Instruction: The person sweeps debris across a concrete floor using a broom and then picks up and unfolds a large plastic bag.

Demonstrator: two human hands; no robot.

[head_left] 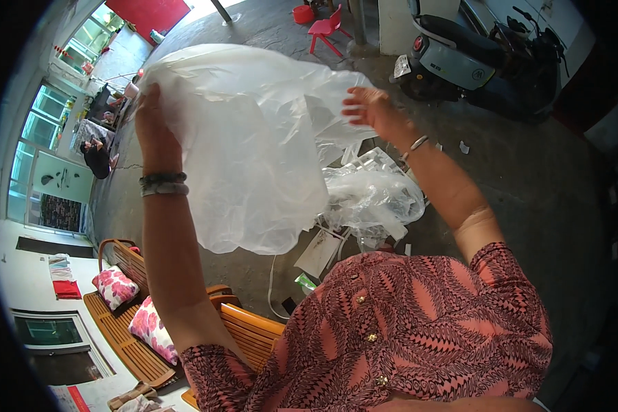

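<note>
A large, translucent white plastic bag (254,158) hangs spread out in front of me, puffed at the top and creased lower down. My left hand (155,123) grips its upper left edge, with the fingertips partly hidden by the plastic. At the bag's upper right edge is my right hand (378,113), its fingers bent a little and apart from each other; whether they touch the plastic I cannot tell. Below the right hand, a heap of crumpled clear plastic (374,196) lies on the floor, partly covered by the bag.
Wooden slatted seats (250,329) with a floral cushion (151,326) stand at the lower left. A grey scooter (453,62) is parked at the upper right, near a small red chair (328,29). Another person (97,158) is at the far left. A white flat piece (319,253) lies near my body.
</note>
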